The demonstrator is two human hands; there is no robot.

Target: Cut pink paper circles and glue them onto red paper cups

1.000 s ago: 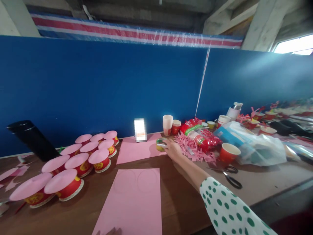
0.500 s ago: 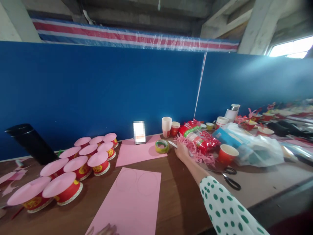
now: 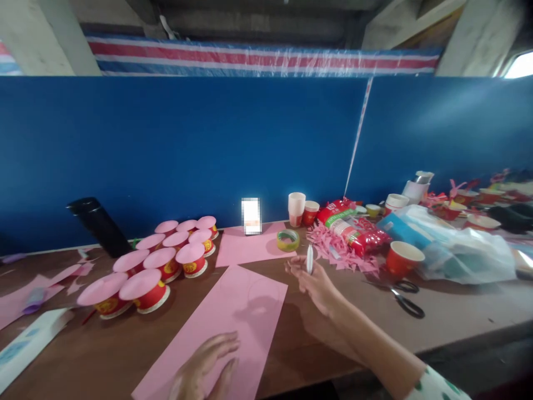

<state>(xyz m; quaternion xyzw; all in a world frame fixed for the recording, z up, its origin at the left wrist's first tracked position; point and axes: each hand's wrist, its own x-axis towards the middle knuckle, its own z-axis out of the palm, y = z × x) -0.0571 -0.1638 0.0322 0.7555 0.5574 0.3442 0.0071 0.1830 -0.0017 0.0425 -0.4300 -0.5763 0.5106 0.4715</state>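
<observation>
The long, rectangular pink paper sheet (image 3: 220, 311) lies askew on the brown table (image 3: 283, 355). The left hand (image 3: 204, 369) is spread loosely over the sheet's near part; whether it presses cannot be told. The right hand (image 3: 316, 286), apart from the left, grips a slim white pen (image 3: 309, 259) just right of the sheet's far end. The step in hand seems to be readying pen and sheet; any pen stroke would call for steady paper. Red cups topped with pink discs (image 3: 162, 258) crowd the sheet's far left. Bare tabletop opens to its right, before the black-handled scissors (image 3: 410, 304).
</observation>
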